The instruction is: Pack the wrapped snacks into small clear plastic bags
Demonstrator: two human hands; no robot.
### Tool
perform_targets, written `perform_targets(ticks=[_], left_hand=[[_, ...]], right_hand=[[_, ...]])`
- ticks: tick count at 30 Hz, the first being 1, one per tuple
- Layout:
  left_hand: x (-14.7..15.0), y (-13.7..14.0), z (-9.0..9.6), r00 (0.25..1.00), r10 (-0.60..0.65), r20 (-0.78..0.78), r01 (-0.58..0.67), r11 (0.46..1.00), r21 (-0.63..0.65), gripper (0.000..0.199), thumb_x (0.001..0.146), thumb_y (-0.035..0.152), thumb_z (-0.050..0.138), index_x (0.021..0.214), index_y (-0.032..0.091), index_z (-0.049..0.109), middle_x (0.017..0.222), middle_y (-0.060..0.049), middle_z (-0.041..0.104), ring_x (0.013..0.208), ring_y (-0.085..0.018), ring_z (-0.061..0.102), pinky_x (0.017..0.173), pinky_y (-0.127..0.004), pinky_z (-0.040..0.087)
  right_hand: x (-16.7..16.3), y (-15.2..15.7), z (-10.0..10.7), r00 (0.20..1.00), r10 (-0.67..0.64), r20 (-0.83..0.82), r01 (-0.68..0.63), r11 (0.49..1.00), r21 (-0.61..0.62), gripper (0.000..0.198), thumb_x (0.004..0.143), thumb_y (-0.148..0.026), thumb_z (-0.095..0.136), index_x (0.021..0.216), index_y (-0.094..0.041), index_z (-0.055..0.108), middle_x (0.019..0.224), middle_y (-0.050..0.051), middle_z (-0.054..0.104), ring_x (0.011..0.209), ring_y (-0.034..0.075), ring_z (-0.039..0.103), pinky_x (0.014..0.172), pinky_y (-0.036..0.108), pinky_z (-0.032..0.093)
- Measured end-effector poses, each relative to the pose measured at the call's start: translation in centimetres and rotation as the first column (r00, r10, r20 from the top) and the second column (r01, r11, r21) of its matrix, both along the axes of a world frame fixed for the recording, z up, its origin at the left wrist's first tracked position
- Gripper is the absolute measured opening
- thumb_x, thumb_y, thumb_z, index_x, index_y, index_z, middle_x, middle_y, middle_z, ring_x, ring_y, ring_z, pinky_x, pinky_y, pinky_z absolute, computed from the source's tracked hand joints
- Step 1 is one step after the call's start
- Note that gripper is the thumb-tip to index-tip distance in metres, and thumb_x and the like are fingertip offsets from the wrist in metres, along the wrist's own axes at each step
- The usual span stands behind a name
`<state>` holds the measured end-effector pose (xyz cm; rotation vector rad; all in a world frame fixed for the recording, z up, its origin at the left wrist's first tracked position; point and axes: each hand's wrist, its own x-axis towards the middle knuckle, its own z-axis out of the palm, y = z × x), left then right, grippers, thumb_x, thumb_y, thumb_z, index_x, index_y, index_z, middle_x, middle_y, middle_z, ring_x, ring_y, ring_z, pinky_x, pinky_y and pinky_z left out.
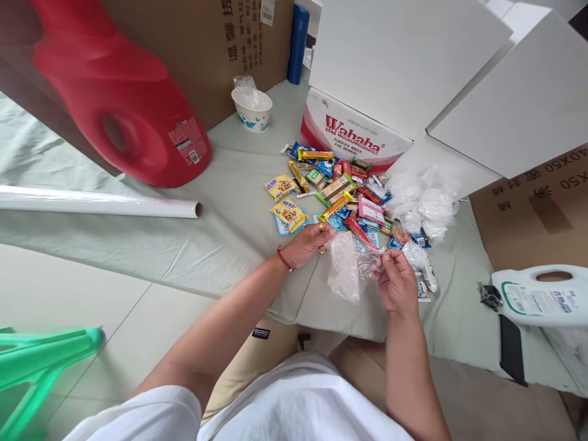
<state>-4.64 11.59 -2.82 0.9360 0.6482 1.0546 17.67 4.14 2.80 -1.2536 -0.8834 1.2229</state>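
In the head view, the left hand [309, 240] and right hand [399, 278] hold a clear plastic bag [343, 266] between them, over the front edge of the cloth-covered table [239, 214]. The left grip is pinched, thumb against finger, on the bag's upper left part; the right grip is pinched on its right end. A heap of wrapped snacks [337, 190] lies just beyond the hands, with two yellow packets [289, 213] at its left side. More clear bags [425, 202] sit crumpled at the heap's right, and a red and white box [353, 138] stands behind it. A paper cup [253, 116] holding crumpled plastic stands farther left, near a red jug [151, 122].
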Motion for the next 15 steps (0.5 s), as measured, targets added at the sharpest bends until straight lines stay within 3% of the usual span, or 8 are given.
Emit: perform_targets(ticks=[2, 4, 6, 7, 10, 13, 15], left_hand=[[0.2, 0.0, 0.2, 0.998, 0.055, -0.017, -0.055, 0.998, 0.001, 0.053, 0.069, 0.063, 0.085, 0.074, 0.022, 0.052, 0.067, 0.005, 0.046, 0.059, -0.010, 0.041, 0.055, -0.025, 0.036], [0.2, -0.2, 0.5, 0.969, 0.241, -0.057, -0.241, 0.970, 0.002, 0.054, 0.067, 0.065, 0.084, 0.078, 0.023, 0.051, 0.068, 0.006, 0.048, 0.059, -0.010, 0.042, 0.055, -0.024, 0.036], [0.1, -1.2, 0.9, 0.908, 0.398, -0.130, -0.399, 0.917, 0.025, 0.051, 0.074, 0.065, 0.078, 0.079, 0.023, 0.049, 0.065, 0.007, 0.048, 0.057, -0.010, 0.041, 0.055, -0.024, 0.035], [0.1, -2.1, 1.2, 0.894, 0.413, -0.175, -0.412, 0.910, 0.042, 0.048, 0.080, 0.065, 0.072, 0.078, 0.023, 0.049, 0.063, 0.006, 0.048, 0.056, -0.010, 0.041, 0.055, -0.024, 0.035], [1.2, -5.7, 2.1, 0.906, 0.289, -0.310, -0.283, 0.957, 0.065, 0.041, 0.087, 0.062, 0.064, 0.081, 0.022, 0.055, 0.069, 0.003, 0.057, 0.064, -0.013, 0.050, 0.063, -0.027, 0.041], [4.0, -9.2, 2.2, 0.895, 0.234, -0.379, -0.258, 0.966, -0.014, 0.045, 0.071, 0.053, 0.082, 0.094, 0.021, 0.061, 0.091, -0.001, 0.065, 0.080, -0.016, 0.059, 0.076, -0.030, 0.047], [5.9, -10.5, 1.9, 0.935, 0.157, -0.317, -0.200, 0.974, -0.109, 0.043, 0.069, 0.050, 0.082, 0.092, 0.019, 0.063, 0.090, -0.002, 0.066, 0.081, -0.016, 0.059, 0.078, -0.030, 0.047]], right_hand=[[-0.2, -0.4, -0.2, 0.996, -0.034, -0.080, 0.029, 0.997, -0.066, 0.041, 0.071, -0.045, 0.092, 0.084, -0.023, 0.060, 0.072, -0.006, 0.055, 0.056, 0.008, 0.050, 0.043, 0.017, 0.038], [-0.3, -0.7, -0.4, 0.982, -0.082, -0.169, 0.067, 0.993, -0.094, 0.045, 0.066, -0.041, 0.096, 0.083, -0.022, 0.059, 0.071, -0.007, 0.054, 0.052, 0.005, 0.045, 0.041, 0.015, 0.035], [-0.3, -0.9, -0.5, 0.961, -0.105, -0.254, 0.086, 0.993, -0.087, 0.046, 0.065, -0.036, 0.097, 0.084, -0.021, 0.058, 0.070, -0.008, 0.053, 0.051, 0.004, 0.042, 0.042, 0.013, 0.036], [-0.4, -1.0, -0.4, 0.952, -0.101, -0.291, 0.082, 0.994, -0.075, 0.045, 0.065, -0.034, 0.097, 0.084, -0.021, 0.057, 0.070, -0.008, 0.052, 0.051, 0.003, 0.041, 0.043, 0.012, 0.036], [-0.9, -1.2, 0.0, 0.925, -0.072, -0.373, 0.068, 0.997, -0.024, 0.043, 0.067, -0.030, 0.095, 0.084, -0.022, 0.057, 0.070, -0.008, 0.050, 0.053, 0.003, 0.040, 0.044, 0.011, 0.036], [-2.2, -1.6, 0.6, 0.913, -0.060, -0.403, 0.084, 0.996, 0.041, 0.043, 0.069, -0.031, 0.094, 0.083, -0.023, 0.054, 0.071, -0.007, 0.046, 0.055, 0.004, 0.040, 0.047, 0.012, 0.038], [-2.8, -2.0, 0.9, 0.929, -0.034, -0.368, 0.062, 0.996, 0.065, 0.043, 0.072, -0.036, 0.091, 0.081, -0.024, 0.051, 0.071, -0.007, 0.044, 0.055, 0.005, 0.039, 0.046, 0.014, 0.039]])
